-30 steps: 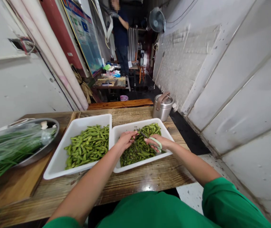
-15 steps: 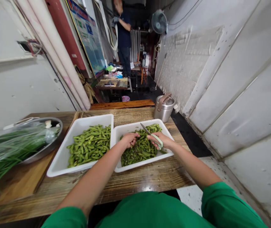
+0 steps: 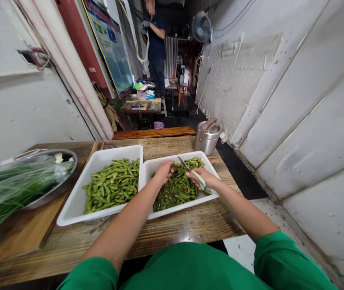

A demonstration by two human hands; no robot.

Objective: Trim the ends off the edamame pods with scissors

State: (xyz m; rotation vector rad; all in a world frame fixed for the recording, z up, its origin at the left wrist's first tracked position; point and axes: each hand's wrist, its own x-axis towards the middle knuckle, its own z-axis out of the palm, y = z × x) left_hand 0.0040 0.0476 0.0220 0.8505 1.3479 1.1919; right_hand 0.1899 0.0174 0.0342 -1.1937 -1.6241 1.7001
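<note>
My right hand [image 3: 205, 177] grips scissors [image 3: 201, 183] with pale green handles. Their metal blades point up and left over the right white tray [image 3: 213, 170], and look slightly parted. This tray is full of green edamame pods [image 3: 184, 186], which look wet and darker on the left side. Above its left part is my left hand [image 3: 163, 173], fingers curled together close to the pods; what they pinch, if anything, is hidden. Just left stands another white tray [image 3: 78, 193], where brighter green edamame pods [image 3: 111, 183] lie heaped, untouched by either hand.
A metal bowl [image 3: 72, 171] with bagged green stalks [image 3: 11, 193] stands at the left on a wooden board [image 3: 23, 233]. Behind the right tray is a lidded steel pot [image 3: 209, 143]. Farther back, a person [image 3: 156, 48] wearing gloves stands near a low table [image 3: 141, 105].
My left hand has moved slightly up and left over the pods, its fingers more curled. My right hand and the scissors have hardly moved.
</note>
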